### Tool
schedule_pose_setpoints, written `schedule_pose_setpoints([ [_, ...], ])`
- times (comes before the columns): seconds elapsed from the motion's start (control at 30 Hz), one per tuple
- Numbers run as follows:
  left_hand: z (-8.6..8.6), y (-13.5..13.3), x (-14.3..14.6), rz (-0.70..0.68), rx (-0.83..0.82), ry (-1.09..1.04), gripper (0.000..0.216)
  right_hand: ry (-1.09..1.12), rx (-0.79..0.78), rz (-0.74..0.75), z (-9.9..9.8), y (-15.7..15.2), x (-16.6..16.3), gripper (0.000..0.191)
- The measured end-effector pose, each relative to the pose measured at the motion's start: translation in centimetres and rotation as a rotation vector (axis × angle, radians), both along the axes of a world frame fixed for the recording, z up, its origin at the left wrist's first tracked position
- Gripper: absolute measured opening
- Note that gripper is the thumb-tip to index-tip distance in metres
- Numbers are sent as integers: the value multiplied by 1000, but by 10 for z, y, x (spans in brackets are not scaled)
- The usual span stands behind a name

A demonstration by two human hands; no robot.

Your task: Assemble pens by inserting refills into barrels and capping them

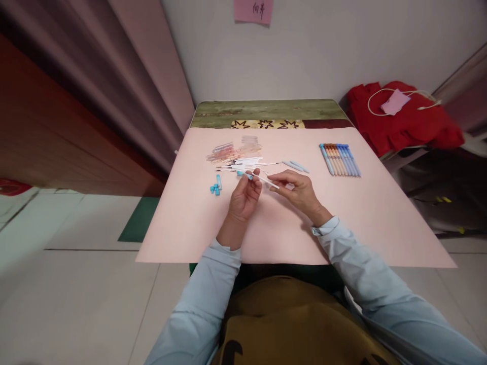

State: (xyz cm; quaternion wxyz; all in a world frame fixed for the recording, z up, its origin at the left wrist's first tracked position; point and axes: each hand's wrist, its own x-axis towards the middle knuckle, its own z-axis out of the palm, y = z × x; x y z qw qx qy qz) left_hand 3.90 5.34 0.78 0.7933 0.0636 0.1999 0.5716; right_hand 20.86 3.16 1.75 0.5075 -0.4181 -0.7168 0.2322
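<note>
My left hand (245, 198) is closed on a small bright-blue pen part (239, 173), its palm turned partly up. Between the fingertips of my right hand (299, 191) is a slim white pen refill (272, 184), slanting across to the left fingers. Whether the refill's far end sits inside the blue part cannot be made out. Just beyond my hands lies a loose pile of white refills (243, 163) with dark tips. Left of them are several small bright-blue pen pieces (215, 189). Two pale-blue pen barrels (296, 166) rest past my right hand.
A row of finished-looking pens (340, 160) in blue and brown lies at right on the pink table covering (361, 218). Thin translucent and brownish pieces (236, 151) are heaped behind the refills. A red cloth (403, 121) with a white cable is beyond the right edge.
</note>
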Motion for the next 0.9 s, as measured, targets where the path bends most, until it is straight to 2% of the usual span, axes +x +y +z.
schedule_pose_setpoints([
  [0.1,-1,-5,1,-65,6,14,25,-9,42,54,3,-3,-4,13],
  [0.2,-2,-5,0,-65,28,22,24,-159,84,38,4,-11,-7,19],
  [0.3,-4,-2,-3,13,23,45,24,-375,-10,-170,2,-20,-3,31],
  [0.37,-5,0,-4,67,8,78,24,-467,-138,-386,-2,-23,2,28],
  [0.43,-6,1,-5,100,1,99,23,-544,-264,-535,-7,-25,8,24],
  [0.53,-7,1,-5,118,7,111,20,-665,-382,-592,-12,-24,10,21],
  [0.67,-5,-1,-5,141,35,143,21,-778,-383,-627,-16,-22,5,22],
  [0.77,-4,-2,-5,171,32,174,21,-762,-329,-646,-17,-23,2,23],
  [0.9,-6,-2,-7,176,45,201,20,-534,-310,-685,-14,-25,3,21],
])
